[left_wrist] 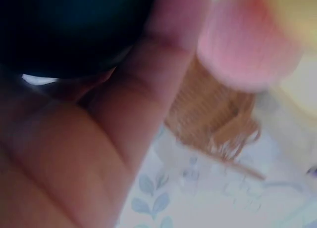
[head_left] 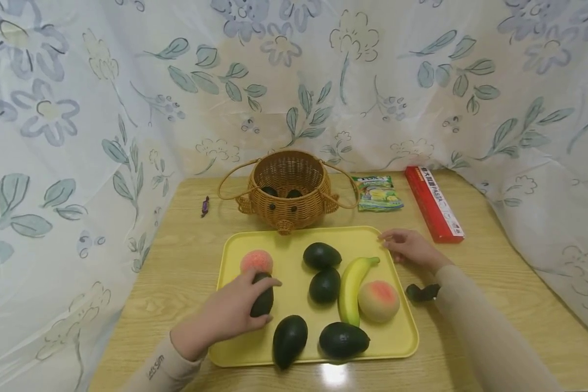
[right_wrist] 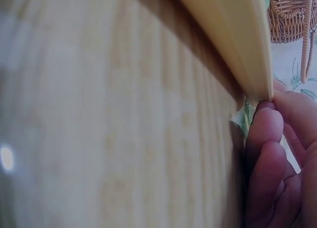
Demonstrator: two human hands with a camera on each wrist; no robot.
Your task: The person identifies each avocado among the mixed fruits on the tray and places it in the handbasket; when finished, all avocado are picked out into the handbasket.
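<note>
My left hand [head_left: 230, 307] grips a dark avocado [head_left: 262, 296] over the left side of the yellow tray [head_left: 289, 239], just in front of a pink peach [head_left: 256, 261]. In the left wrist view the avocado [left_wrist: 74, 30] looks nearly black beside the fingers. At the tray's back right corner my right hand [head_left: 411, 247] pinches the rim, which the right wrist view shows between thumb and fingers. Also on the tray lie several more avocados [head_left: 322, 256], a banana [head_left: 353, 288] and a second peach [head_left: 379, 301].
Behind the tray stands a wicker basket [head_left: 294, 204] with dark rounded things inside. A green snack bag [head_left: 379, 194] and a red pasta box [head_left: 433, 204] lie to its right, a purple wrapped candy [head_left: 204, 207] to its left. The right sleeve partly covers a dark green object [head_left: 418, 293].
</note>
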